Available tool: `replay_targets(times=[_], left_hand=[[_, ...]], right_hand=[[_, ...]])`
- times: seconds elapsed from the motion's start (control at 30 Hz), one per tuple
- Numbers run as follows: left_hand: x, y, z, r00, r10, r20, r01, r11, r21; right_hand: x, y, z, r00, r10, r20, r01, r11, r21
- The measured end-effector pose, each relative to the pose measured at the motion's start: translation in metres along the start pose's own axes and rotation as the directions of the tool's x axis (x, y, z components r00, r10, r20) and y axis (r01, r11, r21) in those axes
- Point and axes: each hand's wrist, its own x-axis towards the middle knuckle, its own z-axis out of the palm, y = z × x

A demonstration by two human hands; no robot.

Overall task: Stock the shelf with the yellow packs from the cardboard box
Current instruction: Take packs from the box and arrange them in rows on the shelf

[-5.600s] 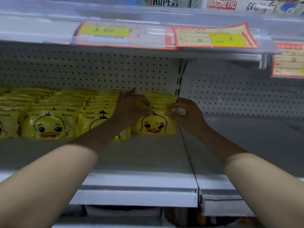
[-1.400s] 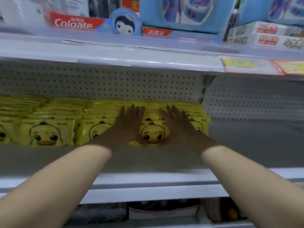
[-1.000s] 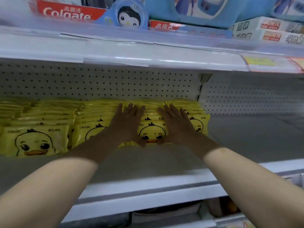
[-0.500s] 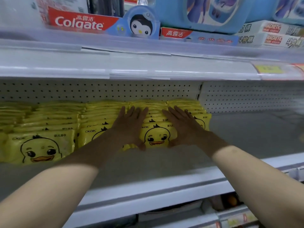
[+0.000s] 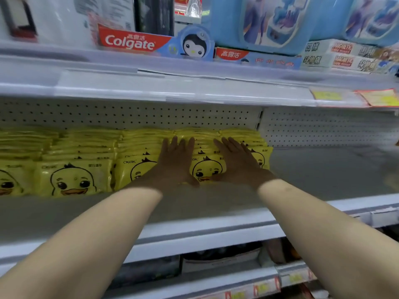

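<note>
Rows of yellow packs with a duck face [image 5: 73,180] stand upright on the grey shelf [image 5: 216,201], filling its left part up to the upright seam. My left hand [image 5: 174,162] lies flat with straight fingers on the front of one row. My right hand [image 5: 237,160] lies flat beside it on the rightmost rows. Between my hands shows the front pack [image 5: 207,169] of the middle row. The cardboard box is out of view.
The shelf to the right of the packs [image 5: 334,167] is bare, backed by white pegboard [image 5: 323,128]. The shelf above carries Colgate boxes [image 5: 131,39], blue packages [image 5: 269,22] and price tags [image 5: 380,97]. A lower shelf with goods [image 5: 220,260] shows beneath.
Both hands stay flat against the fronts of the yellow packs. The view has shifted slightly, showing more of the upper shelf.
</note>
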Motion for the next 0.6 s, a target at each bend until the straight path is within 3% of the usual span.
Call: replay_targets(times=[0.13, 0.27, 0.43, 0.6], left_hand=[[-0.029, 0.004, -0.024, 0.997, -0.07, -0.015, 0.067, 0.985, -0.157], [-0.065, 0.007, -0.049, 0.962, -0.272, -0.019, 0.245, 0.893, -0.377], [-0.125, 0.025, -0.069, 0.911, -0.41, 0.035, 0.396, 0.851, -0.344], [-0.194, 0.043, -0.07, 0.864, -0.503, 0.027, 0.478, 0.803, -0.356]], right_hand=[[-0.016, -0.007, -0.022, 0.999, 0.028, -0.018, -0.026, 0.995, 0.099], [-0.042, -0.015, -0.05, 0.998, 0.047, 0.037, -0.053, 0.981, 0.187], [-0.089, -0.028, -0.074, 0.997, 0.015, 0.08, -0.026, 0.989, 0.148], [-0.147, -0.038, -0.081, 0.99, -0.109, 0.085, 0.099, 0.989, 0.108]])
